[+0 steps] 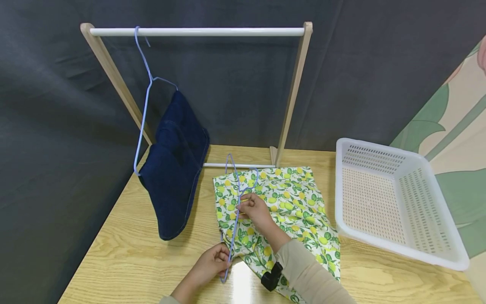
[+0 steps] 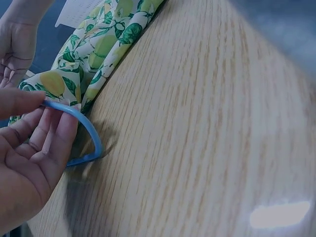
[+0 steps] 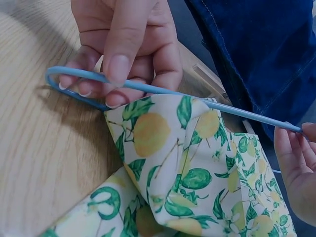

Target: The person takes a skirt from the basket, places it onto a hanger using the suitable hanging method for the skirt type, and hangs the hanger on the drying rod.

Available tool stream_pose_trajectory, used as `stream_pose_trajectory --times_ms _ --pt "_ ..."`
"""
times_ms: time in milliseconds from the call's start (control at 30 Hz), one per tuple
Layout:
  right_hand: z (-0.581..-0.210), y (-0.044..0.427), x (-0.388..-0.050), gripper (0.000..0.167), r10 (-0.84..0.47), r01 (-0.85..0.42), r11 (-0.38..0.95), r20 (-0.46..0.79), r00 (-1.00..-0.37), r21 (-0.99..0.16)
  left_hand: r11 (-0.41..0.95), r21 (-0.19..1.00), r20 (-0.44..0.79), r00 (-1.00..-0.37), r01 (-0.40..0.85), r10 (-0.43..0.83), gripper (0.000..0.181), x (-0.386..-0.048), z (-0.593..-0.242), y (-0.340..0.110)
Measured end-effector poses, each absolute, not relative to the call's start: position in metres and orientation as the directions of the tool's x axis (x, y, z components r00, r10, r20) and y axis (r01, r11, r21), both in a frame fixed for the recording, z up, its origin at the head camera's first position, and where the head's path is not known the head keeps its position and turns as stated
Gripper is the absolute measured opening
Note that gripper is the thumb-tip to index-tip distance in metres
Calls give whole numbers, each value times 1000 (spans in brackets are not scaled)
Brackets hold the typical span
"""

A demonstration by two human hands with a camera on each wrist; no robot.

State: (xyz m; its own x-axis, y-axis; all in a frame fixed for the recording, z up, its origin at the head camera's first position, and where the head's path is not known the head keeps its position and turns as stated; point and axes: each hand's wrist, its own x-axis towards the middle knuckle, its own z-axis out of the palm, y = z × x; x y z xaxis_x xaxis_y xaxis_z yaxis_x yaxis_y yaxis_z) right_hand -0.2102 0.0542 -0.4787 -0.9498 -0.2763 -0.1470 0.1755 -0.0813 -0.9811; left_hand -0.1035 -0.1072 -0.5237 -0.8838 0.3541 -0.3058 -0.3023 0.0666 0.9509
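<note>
A light-blue wire hanger [image 1: 234,230] stands over a white cloth with a lemon-and-leaf print [image 1: 288,202], which lies rumpled on the table. Near the hanger's rounded near end, my left hand [image 1: 211,264] pinches the wire between thumb and fingers. My right hand [image 1: 258,211] pinches the upper wire just below the hook. In the right wrist view, an edge of the cloth [image 3: 197,163] comes up against the wire beside the left hand [image 3: 128,44]. The left wrist view shows the hanger's curved end [image 2: 91,131] sticking out past the left fingertips. How far the cloth passes through the hanger is hidden.
A wooden rack with a white rail [image 1: 212,32] stands behind the cloth. From its left side hangs another blue hanger [image 1: 143,114] carrying a dark denim piece [image 1: 174,169]. To the right is a white perforated basket [image 1: 368,198]. A black strap device [image 1: 271,276] sits at the right wrist.
</note>
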Motion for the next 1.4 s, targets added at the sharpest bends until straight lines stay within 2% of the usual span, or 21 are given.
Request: stream_pose_trajectory --times_ms 200,400,533,867,1167,1400 --pt "-480 54 -209 27 -282 187 -102 -151 -947 -977 10 962 -256 -883 -274 393 26 -106 -527 -111" --pt "-482 55 -208 27 -295 217 -106 -177 -939 -970 28 949 -310 -910 -315 274 31 -112 -524 -108" --pt "-484 56 -208 29 -299 230 -114 -187 -936 -967 42 936 -349 -905 -350 243 25 -116 -524 -106" --pt "-484 58 -208 31 -310 227 -112 -183 -933 -967 91 916 -400 -903 -390 156 26 -124 -519 -104" --pt "-485 59 -207 31 -284 245 -107 -207 -936 -964 101 928 -368 -925 -359 94 15 -128 -521 -101" --pt "-487 61 -206 30 -292 225 -98 -188 -938 -970 104 934 -351 -931 -341 104 12 -128 -522 -102"
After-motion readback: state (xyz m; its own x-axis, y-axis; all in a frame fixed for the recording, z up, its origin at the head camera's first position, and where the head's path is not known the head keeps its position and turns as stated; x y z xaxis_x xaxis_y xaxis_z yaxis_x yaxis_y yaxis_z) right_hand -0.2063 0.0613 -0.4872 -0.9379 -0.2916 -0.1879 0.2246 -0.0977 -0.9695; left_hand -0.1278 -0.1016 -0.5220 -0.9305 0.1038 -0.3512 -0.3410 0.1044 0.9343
